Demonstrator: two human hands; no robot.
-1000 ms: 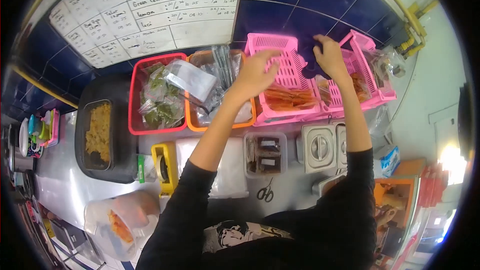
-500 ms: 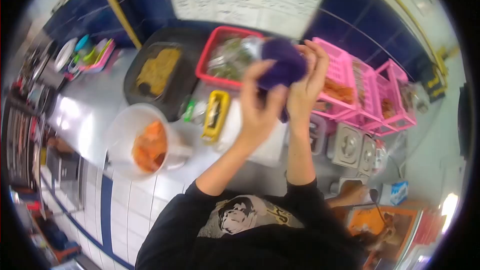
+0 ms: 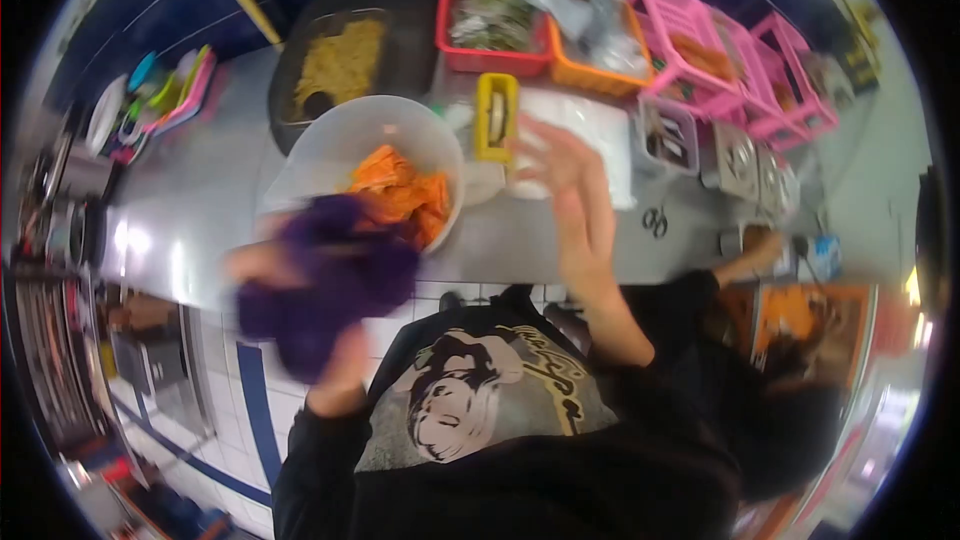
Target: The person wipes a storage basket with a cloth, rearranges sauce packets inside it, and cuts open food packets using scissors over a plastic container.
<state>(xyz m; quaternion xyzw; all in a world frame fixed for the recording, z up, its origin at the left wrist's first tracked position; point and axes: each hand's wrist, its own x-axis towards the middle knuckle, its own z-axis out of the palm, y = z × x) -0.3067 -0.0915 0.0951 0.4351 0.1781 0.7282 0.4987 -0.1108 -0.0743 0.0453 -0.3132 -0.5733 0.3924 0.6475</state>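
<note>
A dark purple cloth (image 3: 325,285), smeared by motion, is gripped in my left hand (image 3: 345,365) in front of the counter's edge. The cloth overlaps the near rim of a large translucent tub (image 3: 290,180) with orange pieces (image 3: 395,190) inside. My right hand (image 3: 570,175) is raised over the counter with its fingers apart, holding nothing. Nearest to it are a yellow tape dispenser (image 3: 495,118) and a stack of clear plastic sheets (image 3: 600,135).
Behind stand a black tray of yellow food (image 3: 345,60), a red basket (image 3: 490,62), an orange basket (image 3: 600,82) and pink baskets (image 3: 700,90). Scissors (image 3: 655,222) lie right of the sheets. Another person's hand (image 3: 760,250) is by the metal containers (image 3: 735,160).
The purple cloth, between both hands half a second ago, has moved left and down with my left hand. My right hand has come away from it. The view has tilted down.
</note>
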